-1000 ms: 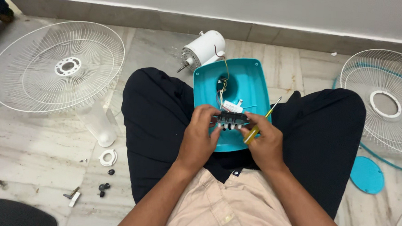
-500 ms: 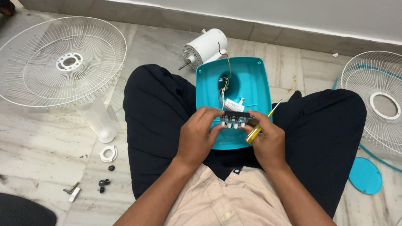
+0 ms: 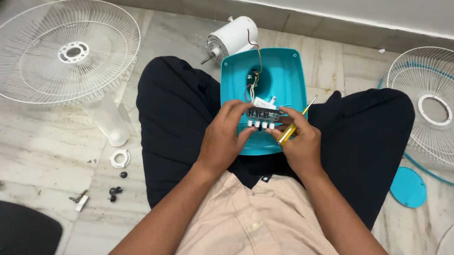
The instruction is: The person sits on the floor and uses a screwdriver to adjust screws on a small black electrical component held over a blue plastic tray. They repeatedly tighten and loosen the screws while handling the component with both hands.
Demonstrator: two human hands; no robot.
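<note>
While the fingertips of both hands are pinched onto a small black push-button switch block (image 3: 262, 115), its row of white buttons is turned toward the body. The left hand (image 3: 227, 138) is closed on the block's left end; the right hand (image 3: 301, 142) grips the right end, and a yellow-handled screwdriver (image 3: 292, 129) is also clamped in that hand, its shaft angled up to the right. Thin wires (image 3: 254, 78) are run from the block into the opening of a teal fan base cover (image 3: 271, 75), which is rested on the black-trousered lap. Just beyond the cover, a white fan motor (image 3: 232, 38) is laid on the tiled floor. Wire fan guards are laid far left (image 3: 60, 51) and far right (image 3: 435, 107).
</note>
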